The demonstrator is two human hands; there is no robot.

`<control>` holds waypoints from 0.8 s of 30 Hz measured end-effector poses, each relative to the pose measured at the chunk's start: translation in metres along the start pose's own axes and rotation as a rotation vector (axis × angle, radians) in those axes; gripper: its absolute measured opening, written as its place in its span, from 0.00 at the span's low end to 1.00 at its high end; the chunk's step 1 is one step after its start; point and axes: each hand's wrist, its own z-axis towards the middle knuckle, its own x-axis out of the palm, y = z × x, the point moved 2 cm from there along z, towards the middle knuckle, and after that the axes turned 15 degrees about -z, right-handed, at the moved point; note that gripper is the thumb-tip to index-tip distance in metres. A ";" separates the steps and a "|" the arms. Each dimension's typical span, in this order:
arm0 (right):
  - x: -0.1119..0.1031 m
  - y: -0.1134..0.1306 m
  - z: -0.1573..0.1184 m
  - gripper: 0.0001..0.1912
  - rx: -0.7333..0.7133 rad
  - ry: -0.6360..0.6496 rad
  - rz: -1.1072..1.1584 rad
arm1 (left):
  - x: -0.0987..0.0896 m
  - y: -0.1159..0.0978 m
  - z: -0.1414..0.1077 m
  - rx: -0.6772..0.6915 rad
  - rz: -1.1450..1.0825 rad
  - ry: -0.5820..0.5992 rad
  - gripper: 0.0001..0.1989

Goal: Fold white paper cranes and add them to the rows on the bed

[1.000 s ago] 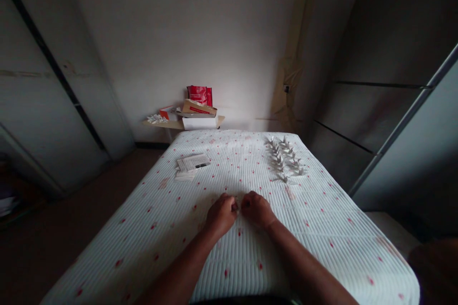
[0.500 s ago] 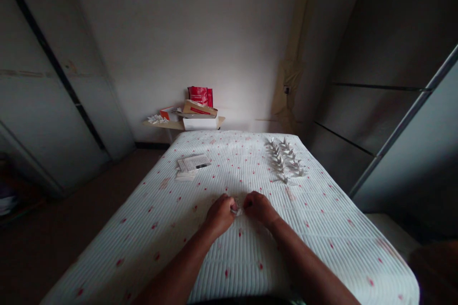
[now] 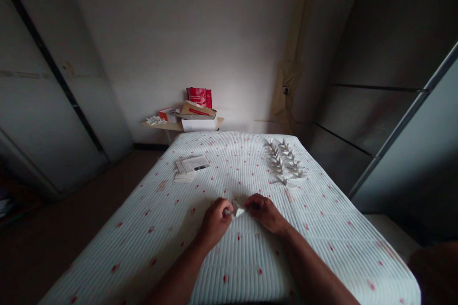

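A small folded piece of white paper (image 3: pixel 238 209) is between my two hands, just above or on the quilted bed cover. My left hand (image 3: pixel 216 217) is closed, its thumb and fingers pinching the paper's left side. On the other side, my right hand (image 3: pixel 265 212) is curled with its fingertips at the paper's right edge. The fingers partly hide the paper's ends. Several folded paper cranes (image 3: pixel 278 166) stand in two rough rows beyond my right hand. Past my left hand lies a loose stack of printed paper sheets (image 3: pixel 189 166).
The bed has a white ribbed cover (image 3: pixel 229 257) with red spots. Behind its far edge, a small shelf (image 3: pixel 173 126) holds a red bag (image 3: pixel 198 96), a cardboard box (image 3: pixel 196 109), a white box (image 3: pixel 198 125) and white paper pieces. Cabinets flank both sides.
My hands have moved slightly apart, and more of the folded paper shows between them. The cranes and the paper stack have stayed in place, while the view has shifted slightly.
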 end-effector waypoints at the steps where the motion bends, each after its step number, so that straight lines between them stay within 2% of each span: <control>1: 0.000 0.001 -0.001 0.13 0.006 0.003 0.026 | -0.001 -0.001 -0.001 0.004 -0.021 -0.018 0.11; 4: -0.001 0.003 -0.002 0.15 0.024 0.011 0.055 | -0.002 -0.004 -0.001 0.108 -0.068 -0.034 0.16; 8: -0.001 0.005 -0.003 0.15 0.020 0.013 0.030 | 0.000 -0.005 0.006 0.235 -0.022 -0.011 0.17; 18: 0.007 -0.005 -0.001 0.14 0.006 -0.050 -0.005 | 0.008 -0.006 0.009 0.219 0.202 0.122 0.19; 24: 0.006 -0.002 -0.001 0.10 -0.001 -0.069 -0.044 | 0.009 -0.009 0.007 0.190 0.251 0.108 0.16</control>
